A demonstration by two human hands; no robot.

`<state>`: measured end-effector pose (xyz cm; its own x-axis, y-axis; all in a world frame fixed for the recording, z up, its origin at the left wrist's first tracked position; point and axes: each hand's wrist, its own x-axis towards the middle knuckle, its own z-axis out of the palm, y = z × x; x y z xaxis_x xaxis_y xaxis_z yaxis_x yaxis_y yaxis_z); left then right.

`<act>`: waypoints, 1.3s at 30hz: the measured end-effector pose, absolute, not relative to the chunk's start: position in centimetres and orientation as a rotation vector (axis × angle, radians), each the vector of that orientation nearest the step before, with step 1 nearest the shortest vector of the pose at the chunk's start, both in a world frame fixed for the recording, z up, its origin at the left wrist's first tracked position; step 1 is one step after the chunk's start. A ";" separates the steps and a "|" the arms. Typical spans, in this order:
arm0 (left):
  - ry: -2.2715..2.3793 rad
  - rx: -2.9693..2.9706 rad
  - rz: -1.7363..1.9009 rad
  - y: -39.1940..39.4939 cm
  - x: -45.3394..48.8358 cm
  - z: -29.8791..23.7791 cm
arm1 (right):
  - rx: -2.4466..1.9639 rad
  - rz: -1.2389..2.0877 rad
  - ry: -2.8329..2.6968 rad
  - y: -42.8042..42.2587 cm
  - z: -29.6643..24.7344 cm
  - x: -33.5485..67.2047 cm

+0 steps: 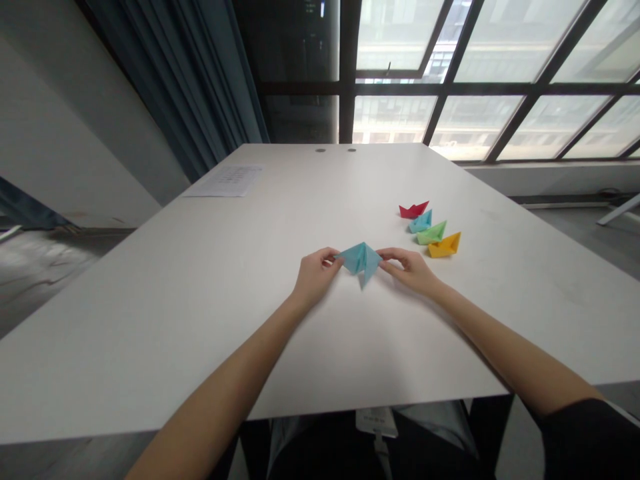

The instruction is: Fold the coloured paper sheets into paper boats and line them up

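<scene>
A folded light-blue paper (pixel 361 260) sits just above the white table (pixel 200 293), held between both hands. My left hand (pixel 315 272) pinches its left corner, fingers closed on the paper. Its right corner is pinched by my right hand (pixel 407 268). The paper forms a pointed, partly opened shape with a tip pointing down toward me.
Several finished paper boats lie in a row to the right: red (pixel 413 210), blue (pixel 421 221), green (pixel 432 233) and yellow (pixel 445 245). A printed sheet (pixel 225 181) lies at the far left of the table. Windows and a dark curtain stand behind.
</scene>
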<state>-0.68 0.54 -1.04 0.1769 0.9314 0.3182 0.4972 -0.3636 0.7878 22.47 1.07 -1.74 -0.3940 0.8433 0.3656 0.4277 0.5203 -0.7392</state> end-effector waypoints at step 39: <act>1.193 2.574 0.660 0.2 -0.1 -1.9 | -0.950 0.368 -2.482 0.1 -1.3 22.3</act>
